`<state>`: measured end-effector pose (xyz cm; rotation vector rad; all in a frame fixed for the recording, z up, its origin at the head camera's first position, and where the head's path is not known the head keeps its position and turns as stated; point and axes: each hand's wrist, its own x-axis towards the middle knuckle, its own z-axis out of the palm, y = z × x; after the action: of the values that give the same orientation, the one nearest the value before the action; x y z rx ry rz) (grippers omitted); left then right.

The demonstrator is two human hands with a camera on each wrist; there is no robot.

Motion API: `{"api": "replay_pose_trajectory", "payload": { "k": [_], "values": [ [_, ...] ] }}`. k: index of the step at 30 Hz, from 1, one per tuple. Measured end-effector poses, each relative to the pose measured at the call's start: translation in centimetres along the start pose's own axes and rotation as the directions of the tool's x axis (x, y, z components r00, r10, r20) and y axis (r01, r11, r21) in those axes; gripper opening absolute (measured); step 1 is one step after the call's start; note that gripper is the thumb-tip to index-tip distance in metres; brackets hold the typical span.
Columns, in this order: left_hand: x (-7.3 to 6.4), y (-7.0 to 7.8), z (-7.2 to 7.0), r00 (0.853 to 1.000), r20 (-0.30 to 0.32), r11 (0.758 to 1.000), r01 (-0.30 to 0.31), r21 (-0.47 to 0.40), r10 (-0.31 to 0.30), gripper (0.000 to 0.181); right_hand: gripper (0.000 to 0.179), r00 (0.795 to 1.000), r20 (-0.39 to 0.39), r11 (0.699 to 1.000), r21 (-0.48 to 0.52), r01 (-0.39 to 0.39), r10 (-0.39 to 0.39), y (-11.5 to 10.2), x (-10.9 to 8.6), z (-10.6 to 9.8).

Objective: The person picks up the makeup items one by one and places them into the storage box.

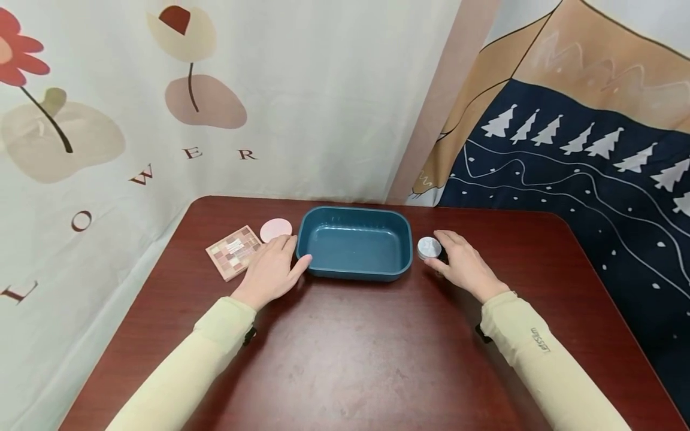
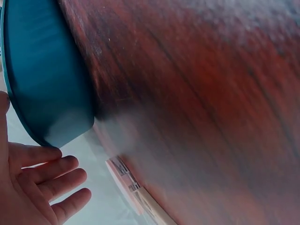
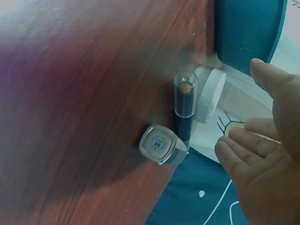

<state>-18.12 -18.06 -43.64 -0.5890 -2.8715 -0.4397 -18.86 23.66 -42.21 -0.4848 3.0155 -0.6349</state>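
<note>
We see left hand [image 1: 271,269] spread at teal tub [image 1: 356,246] corner, likely steadying it; right hand [image 1: 466,266] spread beside white-lidded jar [image 1: 429,246].

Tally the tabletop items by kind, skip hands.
Blue tub: 1
Eyeshadow palette: 1
Round pink compact: 1
White-lidded jar: 1
Clear-capped dark tube: 1
Square-ended container: 1
Total: 6

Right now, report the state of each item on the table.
Teal tub: upright, empty
Palette: lying flat; open or shut unclear
Pink disc: lying flat
White-lidded jar: upright, lid on
Clear-ended tube: lying on its side
Square-ended container: lying on its side
</note>
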Motion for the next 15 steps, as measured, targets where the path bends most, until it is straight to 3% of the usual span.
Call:
{"api": "replay_pose_trajectory", "payload": {
  "k": [7, 15],
  "values": [
    [0.0, 0.09, 0.42, 1.0, -0.025, 1.0, 0.005, -0.028, -0.005, 0.059, 0.063, 1.0, -0.002, 1.0, -0.002, -0.012, 0.012, -0.29, 0.56, 0.49],
    [-0.3, 0.09, 0.75, 0.998, -0.019, 0.996, 0.054, -0.072, -0.056, 0.054, 0.057, 0.999, 0.01, 0.999, 0.025, -0.035, 0.035, -0.48, 1.07, 0.97]
  ]
}}
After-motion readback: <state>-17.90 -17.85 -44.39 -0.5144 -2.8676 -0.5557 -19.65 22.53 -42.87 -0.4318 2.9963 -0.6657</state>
